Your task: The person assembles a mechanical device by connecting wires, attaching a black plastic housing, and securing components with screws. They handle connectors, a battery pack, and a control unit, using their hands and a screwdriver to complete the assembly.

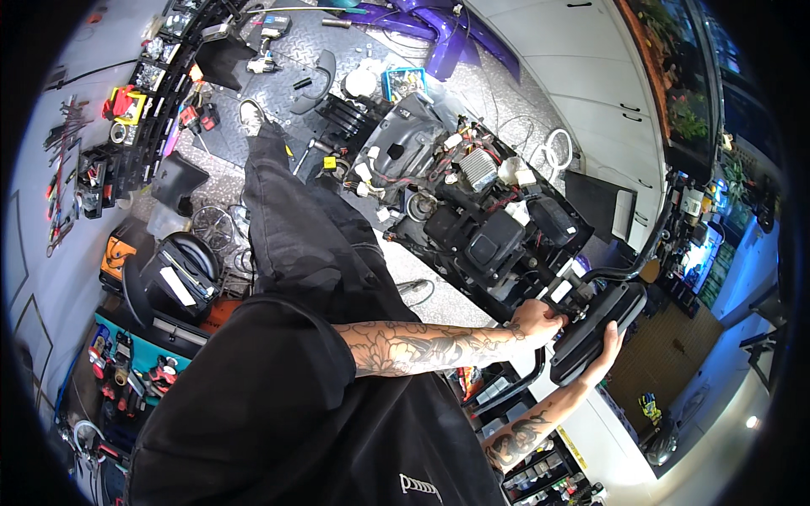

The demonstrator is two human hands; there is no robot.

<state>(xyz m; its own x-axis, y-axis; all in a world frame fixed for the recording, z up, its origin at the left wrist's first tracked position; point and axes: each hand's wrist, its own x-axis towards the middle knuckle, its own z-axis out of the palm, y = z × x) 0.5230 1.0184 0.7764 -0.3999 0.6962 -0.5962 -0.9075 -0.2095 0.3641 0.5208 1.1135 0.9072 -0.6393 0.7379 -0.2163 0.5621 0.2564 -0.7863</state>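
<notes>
The left hand point(540, 323) has a curled grip, its contents hidden; the right hand point(607, 350) lies along the black panel point(595, 333), at four o'clock, how tightly I cannot tell. If it slips, the panel may knock the black bar point(629, 272), at three o'clock.

A grey floor point(443, 305), patterned with raised marks towards the top, is strewn with a power tool point(275, 26), a curved dark piece point(324, 82), a white round object point(360, 83), a blue tray point(386, 86) and purple panels point(445, 52). Whether the stripped-down vehicle point(494, 243) is borne directly by it cannot be clearly made out.
</notes>
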